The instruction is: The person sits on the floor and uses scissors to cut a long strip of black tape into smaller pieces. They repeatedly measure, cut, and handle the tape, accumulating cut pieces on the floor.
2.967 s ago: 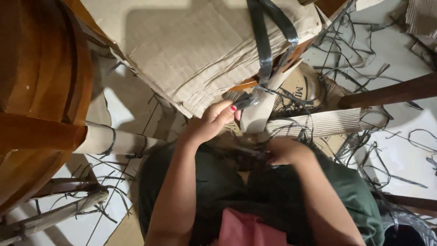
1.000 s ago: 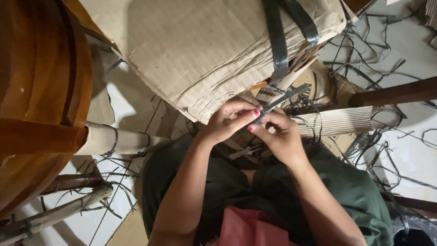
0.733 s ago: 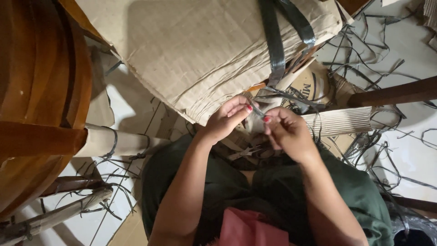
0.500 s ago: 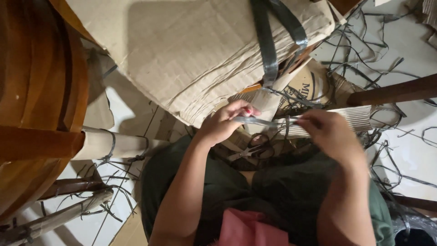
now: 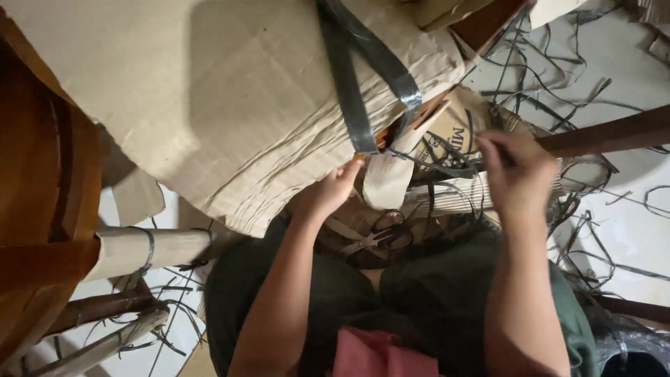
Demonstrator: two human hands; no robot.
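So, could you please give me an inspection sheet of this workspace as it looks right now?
Surface: pale floor, littered.
Job's things: stack of flattened cardboard bound by a dark strap; a thin dark strip runs from the bundle towards the right hand.
Clutter: scissors lying on the lap; loose strap offcuts; rolled cardboard tube.
Grippers: left hand touches the stack's edge by the strap; right hand is raised, fingers closed, apparently pinching the strip.
Cables: nothing seen.
Surroundings: wooden furniture at the left; a wooden bar at the right.
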